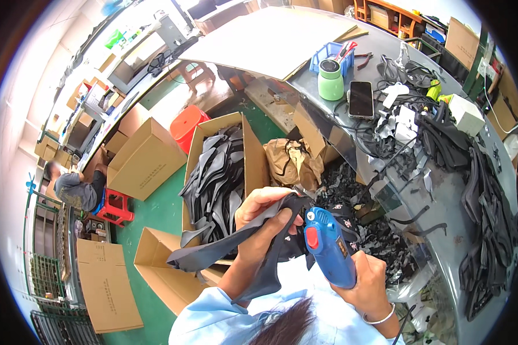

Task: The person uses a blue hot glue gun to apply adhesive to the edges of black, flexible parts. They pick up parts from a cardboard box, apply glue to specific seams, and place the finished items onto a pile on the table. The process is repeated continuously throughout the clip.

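Observation:
My left hand [258, 230] is closed round a dark grey fabric strip [204, 254], whose two ends hang toward my lap. The strip's upper end is pinched between thumb and fingers. My right hand [367, 282] grips a blue handheld power tool [335, 253] with a red button on its side. The tool's head meets the pinched end of the strip; its small metal tip is partly hidden by the fabric. Just beyond my left hand, a cardboard box [255, 158] holds many similar dark strips [216, 181]. Dark scraps [394, 253] lie heaped beside the tool.
On the right, a grey table [385, 172] bears a green bottle [330, 83], a phone [361, 99], a blue basket [322, 53] and piles of dark straps [486, 207]. An open box [155, 256] stands at lower left. Another person [77, 190] sits at far left.

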